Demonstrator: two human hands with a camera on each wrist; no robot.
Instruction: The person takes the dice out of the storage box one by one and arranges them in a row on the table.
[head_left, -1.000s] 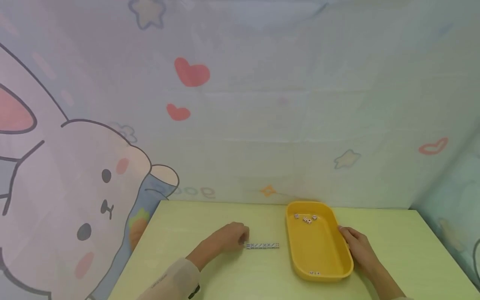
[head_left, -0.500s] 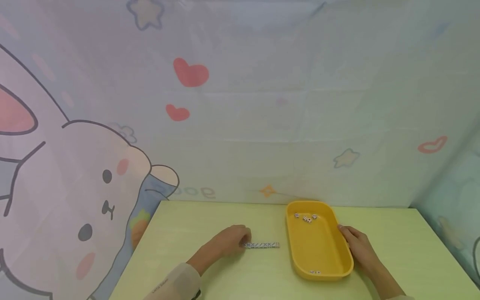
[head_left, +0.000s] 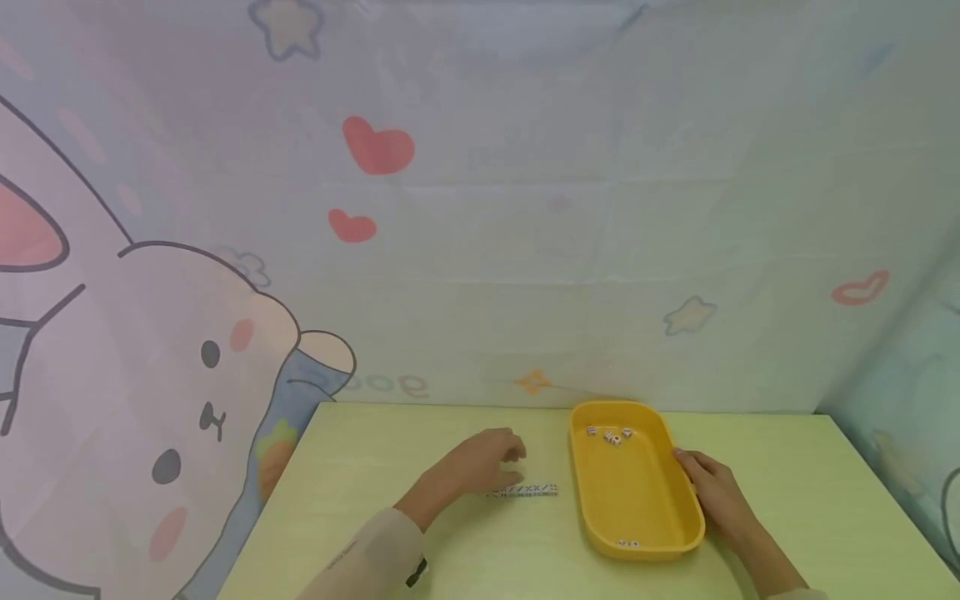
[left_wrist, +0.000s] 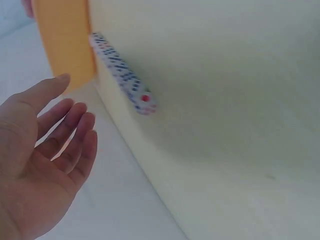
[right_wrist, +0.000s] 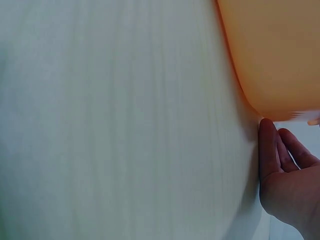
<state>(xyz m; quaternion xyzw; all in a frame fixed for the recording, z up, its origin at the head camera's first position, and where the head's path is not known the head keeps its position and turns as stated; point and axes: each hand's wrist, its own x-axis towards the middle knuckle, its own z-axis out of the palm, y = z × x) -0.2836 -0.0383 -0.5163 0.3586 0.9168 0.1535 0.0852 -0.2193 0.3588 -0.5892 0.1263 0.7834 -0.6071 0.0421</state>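
Note:
A straight row of small white dice (head_left: 534,490) lies on the table left of the yellow tray (head_left: 637,496). Just above the row's left end hovers my left hand (head_left: 480,462), its fingers spread and loosely bent with nothing between them. In the left wrist view, the die at the near end of the dice row (left_wrist: 125,80) shows one red dot. Along the tray's right side, my right hand (head_left: 716,496) rests with its fingertips against the outer wall. The right wrist view shows those fingers (right_wrist: 267,145) nearly straight beside the tray (right_wrist: 280,60).
Inside the tray, several loose dice (head_left: 615,438) lie toward the far end, and a few more dice (head_left: 628,543) sit at the near end. A printed cloth (head_left: 480,292) hangs behind the light green table (head_left: 810,492).
My left hand has let go at the left end of the dice row, lifted and shifted slightly right, its fingers opening. The right hand and tray stay in place.

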